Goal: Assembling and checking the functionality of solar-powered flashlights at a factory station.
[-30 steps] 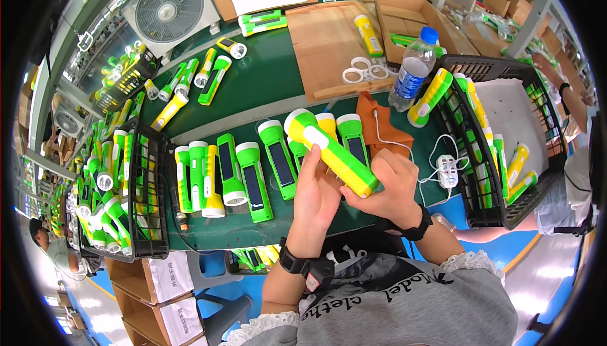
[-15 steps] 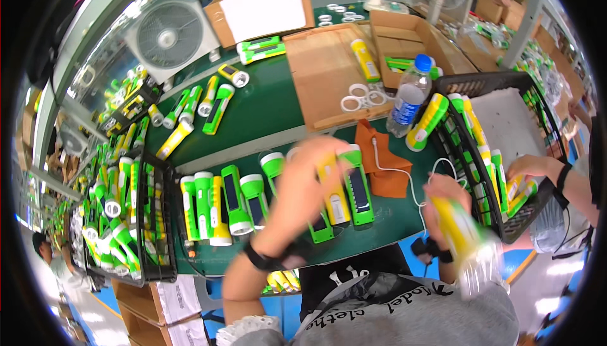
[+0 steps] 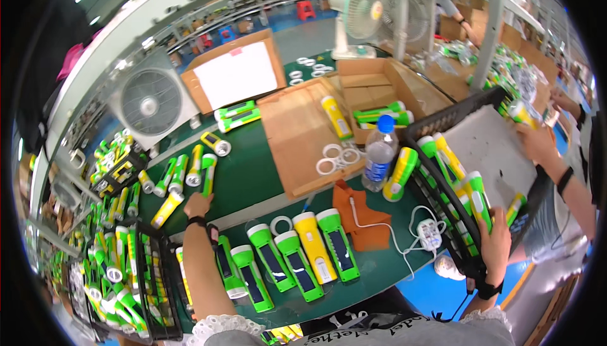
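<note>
My left hand [image 3: 198, 205] reaches far over the green table, its fingers closed on the near end of a green flashlight [image 3: 209, 172]. Over at the right, my right hand [image 3: 496, 245] is inside the black crate [image 3: 417, 132], gripping the lower end of a green and white flashlight [image 3: 478, 199]. Other flashlights lie along the crate's side. Between my arms a row of flashlights rests on the table, among them a yellow one [image 3: 314, 248] and a green one [image 3: 338, 245] with dark panels. My left forearm hides part of this row.
A water bottle [image 3: 380, 156] stands beside an orange cloth [image 3: 363, 219] and a white power strip [image 3: 429, 235]. White rings [image 3: 327, 166] lie on a wooden board [image 3: 284, 137]. Another full crate [image 3: 148, 270] is at left. A co-worker's hand [image 3: 537, 143] holds a yellow flashlight at right.
My left hand has moved from the near row to the far-left flashlights and closed on one. My right hand has carried a flashlight into the right crate. The view has shifted too.
</note>
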The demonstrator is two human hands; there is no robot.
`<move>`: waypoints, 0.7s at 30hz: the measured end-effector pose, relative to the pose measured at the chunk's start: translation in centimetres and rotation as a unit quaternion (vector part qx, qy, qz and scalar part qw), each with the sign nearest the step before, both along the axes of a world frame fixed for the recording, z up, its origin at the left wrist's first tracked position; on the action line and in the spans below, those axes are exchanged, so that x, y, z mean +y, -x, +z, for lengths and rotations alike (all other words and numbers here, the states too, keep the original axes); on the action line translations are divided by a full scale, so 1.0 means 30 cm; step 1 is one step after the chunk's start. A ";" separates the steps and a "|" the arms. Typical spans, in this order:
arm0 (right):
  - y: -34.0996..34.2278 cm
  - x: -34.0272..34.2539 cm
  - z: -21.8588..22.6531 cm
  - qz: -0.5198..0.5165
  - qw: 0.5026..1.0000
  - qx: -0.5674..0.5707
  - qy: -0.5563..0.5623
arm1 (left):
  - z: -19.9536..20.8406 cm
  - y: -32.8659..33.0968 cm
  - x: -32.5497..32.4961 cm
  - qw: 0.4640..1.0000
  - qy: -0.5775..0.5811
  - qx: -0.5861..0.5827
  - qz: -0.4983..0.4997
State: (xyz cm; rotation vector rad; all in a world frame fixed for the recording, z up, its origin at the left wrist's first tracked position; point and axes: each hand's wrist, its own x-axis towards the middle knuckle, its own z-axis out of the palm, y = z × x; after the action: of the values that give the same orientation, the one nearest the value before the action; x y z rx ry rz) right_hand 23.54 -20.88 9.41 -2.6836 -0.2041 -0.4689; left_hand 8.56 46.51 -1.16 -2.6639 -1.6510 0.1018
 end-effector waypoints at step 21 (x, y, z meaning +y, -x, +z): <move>0.326 0.644 -0.058 0.531 0.667 0.337 -0.400 | 0.147 0.214 -1.226 0.727 0.402 -0.431 -0.353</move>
State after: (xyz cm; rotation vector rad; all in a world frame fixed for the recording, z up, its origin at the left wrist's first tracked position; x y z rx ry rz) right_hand 13.76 -1.58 7.65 -1.3205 -0.9687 0.6657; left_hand 2.14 9.73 3.24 -4.2471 -0.3699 -0.6854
